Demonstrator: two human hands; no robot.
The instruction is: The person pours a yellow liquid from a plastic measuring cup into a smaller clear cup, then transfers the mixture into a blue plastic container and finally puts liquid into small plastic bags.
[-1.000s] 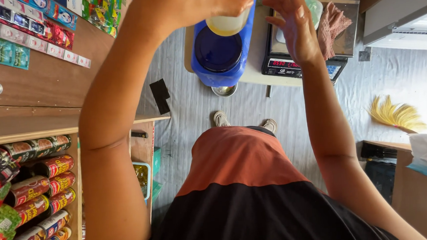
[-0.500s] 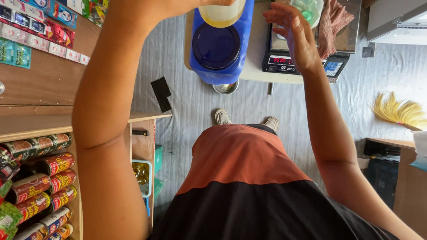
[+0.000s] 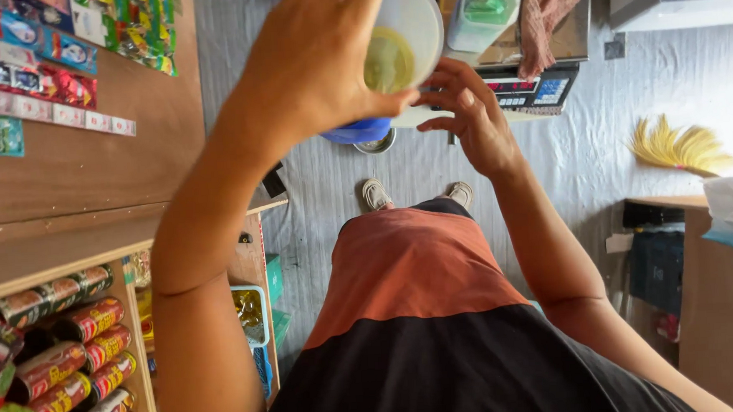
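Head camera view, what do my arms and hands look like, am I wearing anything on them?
Both arms are bare, with no sleeves showing. The left hand and right hand have no gloves, and no rings, watch or bands are visible.

The left hand (image 3: pixel 309 67) holds a translucent cup (image 3: pixel 403 33) of yellow liquid, the right hand (image 3: pixel 470 117) open beside it.

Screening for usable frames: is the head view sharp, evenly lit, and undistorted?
Head view: wide-angle bend at the edges; left hand on the pale cup is close and slightly soft; right hand sharper; window corner top right washed out; cans readable.
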